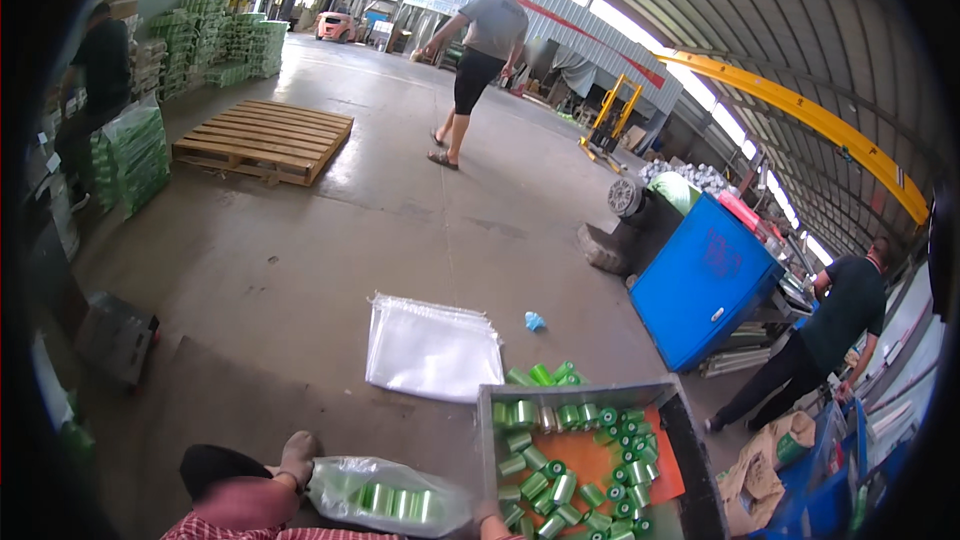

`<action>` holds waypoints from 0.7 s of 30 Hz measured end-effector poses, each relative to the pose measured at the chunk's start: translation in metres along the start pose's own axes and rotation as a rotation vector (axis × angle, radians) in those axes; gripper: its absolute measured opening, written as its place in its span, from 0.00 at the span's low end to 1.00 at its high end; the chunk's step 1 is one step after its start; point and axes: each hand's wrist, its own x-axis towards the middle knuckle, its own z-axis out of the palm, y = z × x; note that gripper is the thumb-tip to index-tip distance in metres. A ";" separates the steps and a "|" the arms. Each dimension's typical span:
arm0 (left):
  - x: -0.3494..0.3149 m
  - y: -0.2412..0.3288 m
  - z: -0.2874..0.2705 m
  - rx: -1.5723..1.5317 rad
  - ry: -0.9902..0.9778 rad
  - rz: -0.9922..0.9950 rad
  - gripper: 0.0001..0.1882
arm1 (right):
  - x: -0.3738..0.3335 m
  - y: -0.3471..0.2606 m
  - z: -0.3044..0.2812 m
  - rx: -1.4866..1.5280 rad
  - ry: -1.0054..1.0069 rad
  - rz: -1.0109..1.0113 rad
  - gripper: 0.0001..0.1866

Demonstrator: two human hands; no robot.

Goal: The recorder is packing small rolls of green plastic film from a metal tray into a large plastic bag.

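A clear plastic bag (335, 488) lies at the lower edge, with several shiny green rolls (400, 502) in a row inside it. Part of my right hand (490, 522) shows between the bag's right end and a grey-walled crate (705, 450). Its fingers are mostly hidden, so I cannot tell whether it grips the bag. My left hand does not show. Red checkered cloth (215, 528) of my clothing runs along the lower edge, beside a grey shoe (297, 455). In the crate, many green rolls (563, 487) stand and lie on an orange sheet (665, 460).
A stack of white plastic sheets or bags (430, 348) lies beyond the crate, near a crumpled blue scrap (534, 321). Farther off are a wooden pallet (265, 140), a blue cabinet (705, 280) and a yellow lifter (612, 115). One person (485, 40) walks; others stand left and right.
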 end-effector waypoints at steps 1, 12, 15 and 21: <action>-0.005 0.043 -0.063 -0.367 0.043 -0.161 0.18 | -0.004 0.002 -0.007 0.030 0.067 -0.020 0.16; -0.018 0.126 -0.225 -0.093 -0.243 -0.596 0.30 | -0.122 -0.062 -0.116 0.383 0.337 0.172 0.27; -0.017 0.131 -0.236 -0.155 -0.135 -0.516 0.20 | -0.120 -0.056 -0.128 0.305 0.311 0.089 0.20; -0.032 0.141 -0.274 0.392 0.129 -0.173 0.08 | -0.166 -0.100 -0.161 -0.321 0.430 -0.200 0.12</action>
